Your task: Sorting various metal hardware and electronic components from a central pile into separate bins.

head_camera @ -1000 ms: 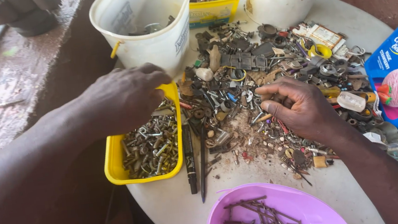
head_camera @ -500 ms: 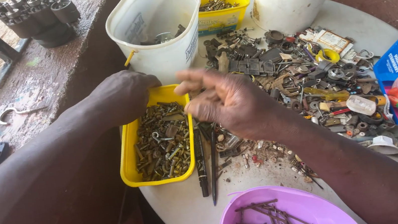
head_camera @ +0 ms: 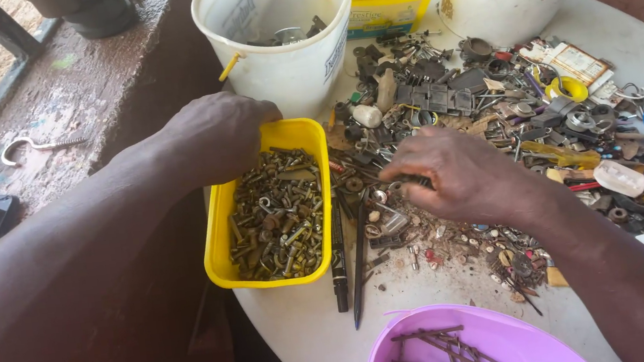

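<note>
— Where are my hands?
— Left hand (head_camera: 215, 141) curled on the yellow tub's (head_camera: 218, 235) rim, full of bolts. Right hand (head_camera: 460, 172) pinches into the scrap pile (head_camera: 443, 100) (what it grips, I can't tell).

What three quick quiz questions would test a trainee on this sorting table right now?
1. True or false: the left hand rests at the rim of the yellow tub of bolts.
2. What lies in the purple bowl?
A. washers
B. rusty nails
C. keys
3. Where is the right hand?

Key:
1. True.
2. B.
3. Over the loose hardware pile on the white table, fingers down in it.
</note>
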